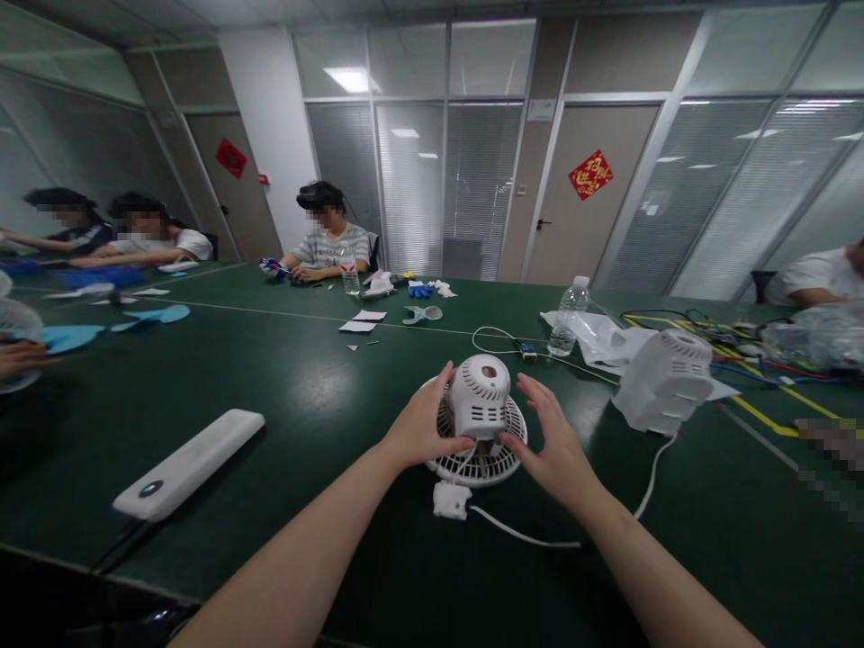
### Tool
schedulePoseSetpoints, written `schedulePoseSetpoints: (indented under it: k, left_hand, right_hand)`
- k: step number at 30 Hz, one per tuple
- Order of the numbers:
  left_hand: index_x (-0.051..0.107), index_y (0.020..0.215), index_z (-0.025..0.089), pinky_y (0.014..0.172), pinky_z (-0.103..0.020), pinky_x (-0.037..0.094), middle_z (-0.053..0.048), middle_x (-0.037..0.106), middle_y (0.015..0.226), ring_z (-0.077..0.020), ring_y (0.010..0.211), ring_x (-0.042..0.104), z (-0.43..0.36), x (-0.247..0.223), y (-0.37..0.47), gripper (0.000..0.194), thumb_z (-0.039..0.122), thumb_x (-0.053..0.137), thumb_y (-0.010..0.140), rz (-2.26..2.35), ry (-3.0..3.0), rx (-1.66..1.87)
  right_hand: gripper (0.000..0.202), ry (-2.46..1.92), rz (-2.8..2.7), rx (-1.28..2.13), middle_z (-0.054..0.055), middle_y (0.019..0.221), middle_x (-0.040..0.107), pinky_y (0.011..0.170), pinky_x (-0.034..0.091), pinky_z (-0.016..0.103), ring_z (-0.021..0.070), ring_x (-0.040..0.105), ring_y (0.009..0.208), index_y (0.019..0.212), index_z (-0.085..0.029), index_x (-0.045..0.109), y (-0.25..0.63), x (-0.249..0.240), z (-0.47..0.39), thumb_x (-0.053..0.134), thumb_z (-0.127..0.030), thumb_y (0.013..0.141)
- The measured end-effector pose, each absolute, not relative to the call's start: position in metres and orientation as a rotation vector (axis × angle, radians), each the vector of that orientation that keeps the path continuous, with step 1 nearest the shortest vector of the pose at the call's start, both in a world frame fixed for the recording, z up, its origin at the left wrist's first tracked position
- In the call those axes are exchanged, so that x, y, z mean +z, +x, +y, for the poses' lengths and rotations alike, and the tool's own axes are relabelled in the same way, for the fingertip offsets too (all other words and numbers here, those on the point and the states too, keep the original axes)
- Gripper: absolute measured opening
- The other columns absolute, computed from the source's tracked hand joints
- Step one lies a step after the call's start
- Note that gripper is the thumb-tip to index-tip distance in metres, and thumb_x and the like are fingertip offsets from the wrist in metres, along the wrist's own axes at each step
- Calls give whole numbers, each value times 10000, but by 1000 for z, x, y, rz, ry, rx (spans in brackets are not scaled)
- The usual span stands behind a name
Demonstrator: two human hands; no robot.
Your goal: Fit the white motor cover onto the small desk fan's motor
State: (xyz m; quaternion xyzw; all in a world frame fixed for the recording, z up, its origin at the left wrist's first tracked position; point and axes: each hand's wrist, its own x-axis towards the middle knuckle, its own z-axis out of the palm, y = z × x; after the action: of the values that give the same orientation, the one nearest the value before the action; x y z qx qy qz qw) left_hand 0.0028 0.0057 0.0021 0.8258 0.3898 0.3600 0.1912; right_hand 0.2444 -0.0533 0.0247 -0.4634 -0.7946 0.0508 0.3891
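Observation:
A white vented motor housing [481, 396] stands on a round white fan grille [503, 470] on the green table. My left hand [425, 423] is curved around the housing's left side, its thumb at the lower front edge. On the right, my right hand [546, 441] has its thumb at the housing's lower right corner, with the other fingers spread and raised off it. Just in front of the grille lies a small white box [451, 500], from which a white cable [523, 533] runs right and passes under my right forearm.
White power strip [193, 463] at left. Right: another white housing [665, 382], a water bottle [571, 315], plastic bags, wires. Farther back are papers [361, 322], a clear fan blade [423, 314] and blue gloves [419, 291]. Several people sit around the table.

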Motion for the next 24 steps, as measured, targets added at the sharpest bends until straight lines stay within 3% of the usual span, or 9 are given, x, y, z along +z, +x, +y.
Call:
schedulePoseSetpoints:
  k: [4,8,18,24]
  left_hand:
    - [14,1508,236,1089,-545,292,-166,371,1469,-381,1316,387,7,-1,2,1217,436,791,593,1060,2263,994]
    - [23,1508,241,1092,-561,275,-169,319,1501,-398,1329,364,6,-2,0,1253,459,810,557,1043,2302,937]
    - [-2,1507,241,1091,-566,278,-164,304,1508,-391,1341,345,6,-1,-1,1247,515,785,579,1074,2304,911]
    - [16,1505,246,1096,-582,256,-148,241,1539,-387,1367,300,8,1,-3,1224,530,770,583,1084,2362,809]
  right_hand:
    - [823,-1218,-1994,463,88,1531,253,1134,293,514,266,294,1394,1490,-289,74,244,3,-42,593,-345,853]
    - [795,-1183,-1950,672,91,1503,327,1142,272,484,233,341,1375,1493,-279,65,239,-4,-41,563,-333,875]
    - [782,-1122,-1875,744,106,1418,445,1106,338,478,239,446,1303,1471,-275,162,239,-4,-39,619,-356,841]
    - [794,-1120,-1820,796,116,1425,428,1117,307,503,252,425,1316,1463,-276,182,238,-5,-37,645,-374,825]
